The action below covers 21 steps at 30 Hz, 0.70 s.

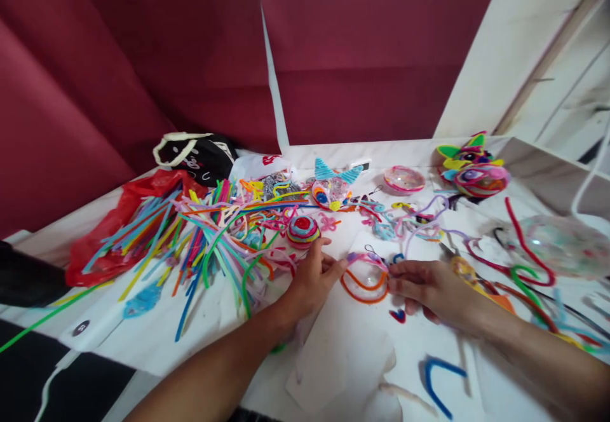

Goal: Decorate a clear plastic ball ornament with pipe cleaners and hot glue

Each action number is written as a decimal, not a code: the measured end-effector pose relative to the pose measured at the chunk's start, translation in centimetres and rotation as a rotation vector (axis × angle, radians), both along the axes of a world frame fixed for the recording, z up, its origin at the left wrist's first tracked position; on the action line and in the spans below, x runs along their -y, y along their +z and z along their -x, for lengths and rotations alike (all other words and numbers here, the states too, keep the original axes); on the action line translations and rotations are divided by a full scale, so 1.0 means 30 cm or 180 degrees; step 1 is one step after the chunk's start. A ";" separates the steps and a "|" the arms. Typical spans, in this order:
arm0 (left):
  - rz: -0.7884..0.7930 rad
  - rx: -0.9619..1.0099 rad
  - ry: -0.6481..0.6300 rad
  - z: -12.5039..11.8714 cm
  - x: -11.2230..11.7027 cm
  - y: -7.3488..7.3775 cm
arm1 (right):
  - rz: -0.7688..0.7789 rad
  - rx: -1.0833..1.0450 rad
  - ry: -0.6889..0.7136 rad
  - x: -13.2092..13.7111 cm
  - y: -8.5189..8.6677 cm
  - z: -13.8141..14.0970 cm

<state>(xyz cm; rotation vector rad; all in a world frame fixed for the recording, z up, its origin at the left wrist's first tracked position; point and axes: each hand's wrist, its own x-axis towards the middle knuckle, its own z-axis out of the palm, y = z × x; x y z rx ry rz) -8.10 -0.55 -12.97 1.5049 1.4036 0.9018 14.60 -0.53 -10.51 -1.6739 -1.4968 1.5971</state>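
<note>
Dome (368, 276) of clear plastic, rimmed with pink and purple, two orange bands curving across the near part, held just above or on the white desk (366, 339), near the middle of the scene; hard to tell which. Left grip (311, 280) pinching the left edge between thumb and fingers, right grip (426, 288) pinching the right edge at the ends of the orange bands. Small red-and-blue heart (398, 316) just beside the right fingers, on the near side. Nearer and to the right, bent blue stem (437, 385). Just beyond the left grip, striped ball (304, 230) with a red centre; farther, blue-eared figure (333, 188) with a yellow spot. To the left, loose heap of fuzzy stems (216, 228) spilling from a red plastic bag (86, 251), black bag (210, 160) behind. Far right of the middle, pink-rimmed bowl (404, 180), then bright eared figure (471, 158). To the right of the right grip, orange-handled pliers (461, 269) and a clear bundle (562, 244) at the edge.
</note>
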 end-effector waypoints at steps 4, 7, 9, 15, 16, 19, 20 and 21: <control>-0.0084 -0.0157 -0.0003 0.000 0.002 0.008 | -0.0092 0.0139 0.0076 0.012 0.007 -0.011; -0.0274 -0.0306 0.0021 0.004 -0.005 0.009 | -0.0426 0.0143 0.0187 0.029 -0.006 -0.041; -0.0509 -0.0471 0.0081 0.011 -0.011 0.017 | -0.0675 0.0019 0.0261 0.044 -0.012 -0.067; -0.1097 -0.0810 0.0406 0.071 -0.041 0.090 | -0.0989 0.0248 0.0466 0.101 0.013 -0.142; -0.1133 -0.0723 0.0535 0.088 -0.050 0.107 | -0.1022 0.0350 0.0509 0.112 0.017 -0.153; -0.1271 -0.0263 0.0871 0.150 -0.077 0.159 | -0.1136 0.0512 0.0679 0.146 0.016 -0.183; -0.1288 -0.0088 0.1001 0.171 -0.084 0.175 | -0.1205 0.0534 0.0664 0.158 0.012 -0.191; -0.1346 0.0026 0.1149 0.192 -0.090 0.188 | -0.1303 0.0563 0.0588 0.169 0.006 -0.197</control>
